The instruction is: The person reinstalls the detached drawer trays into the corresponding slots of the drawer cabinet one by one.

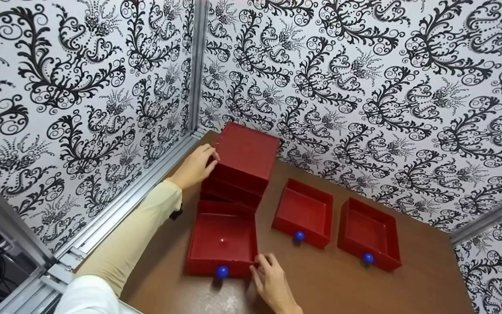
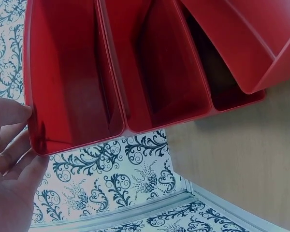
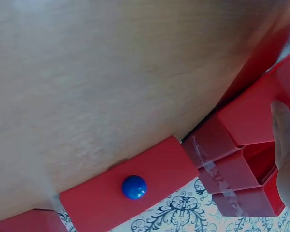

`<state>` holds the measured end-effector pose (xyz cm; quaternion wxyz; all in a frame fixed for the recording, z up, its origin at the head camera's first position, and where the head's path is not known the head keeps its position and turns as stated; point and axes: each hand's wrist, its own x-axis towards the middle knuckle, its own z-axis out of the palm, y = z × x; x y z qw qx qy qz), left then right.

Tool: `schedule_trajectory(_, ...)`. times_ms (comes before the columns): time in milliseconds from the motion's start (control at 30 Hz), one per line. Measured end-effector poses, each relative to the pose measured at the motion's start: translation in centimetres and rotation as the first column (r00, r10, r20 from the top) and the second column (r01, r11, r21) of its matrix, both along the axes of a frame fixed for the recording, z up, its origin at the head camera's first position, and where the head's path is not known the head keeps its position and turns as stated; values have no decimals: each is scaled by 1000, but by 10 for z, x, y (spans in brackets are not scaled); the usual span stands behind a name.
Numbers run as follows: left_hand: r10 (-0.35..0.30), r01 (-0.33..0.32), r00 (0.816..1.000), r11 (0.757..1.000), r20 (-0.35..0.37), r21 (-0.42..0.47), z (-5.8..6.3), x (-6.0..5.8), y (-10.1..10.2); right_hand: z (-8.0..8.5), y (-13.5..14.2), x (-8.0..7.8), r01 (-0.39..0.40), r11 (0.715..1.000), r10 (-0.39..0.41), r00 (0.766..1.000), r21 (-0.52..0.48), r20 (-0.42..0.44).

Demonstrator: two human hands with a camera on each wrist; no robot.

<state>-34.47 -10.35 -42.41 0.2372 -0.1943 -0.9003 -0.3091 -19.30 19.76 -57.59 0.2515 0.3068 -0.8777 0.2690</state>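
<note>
A red three-compartment cabinet (image 1: 249,150) stands at the back left of the table, its two upper compartments showing bare inner walls in the left wrist view. My left hand (image 1: 196,165) grips its upper left front edge, fingertips against the outer wall (image 2: 27,130). Before the lowest compartment lies a red drawer (image 1: 222,240) with a blue knob (image 1: 222,272), its back end at the opening and set at an angle to it. With thumb and fingers, my right hand (image 1: 273,281) holds this drawer's right front corner; the right wrist view shows fingers (image 3: 282,130) along its wall.
Two more red drawers, a nearer-centre drawer (image 1: 305,207) and a far-right drawer (image 1: 368,229), lie to the right on the brown table (image 1: 342,288), blue knobs facing me. Patterned wall panels (image 1: 364,87) and a metal rail (image 1: 133,200) border the table. Clear tape (image 3: 217,174) runs down the cabinet's side.
</note>
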Motion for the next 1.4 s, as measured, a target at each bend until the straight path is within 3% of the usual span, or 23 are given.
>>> schedule_trajectory(200, -3, 4, 1000, 1000, -27, 10, 0, 1, 0, 1, -9, -3, 11, 1000, -11, 1000, -2, -23)
schedule_trajectory(567, -3, 3, 1000, 1000, -1, 5, -2, -3, -1, 5, -22, -6, 63, 998, -63, 998, -14, -20)
schedule_trajectory(1400, 5, -4, 1000, 1000, 21, -11, 1, -2, 0, 10, -47, -37, 160, 986, -157, 986, 51, -50)
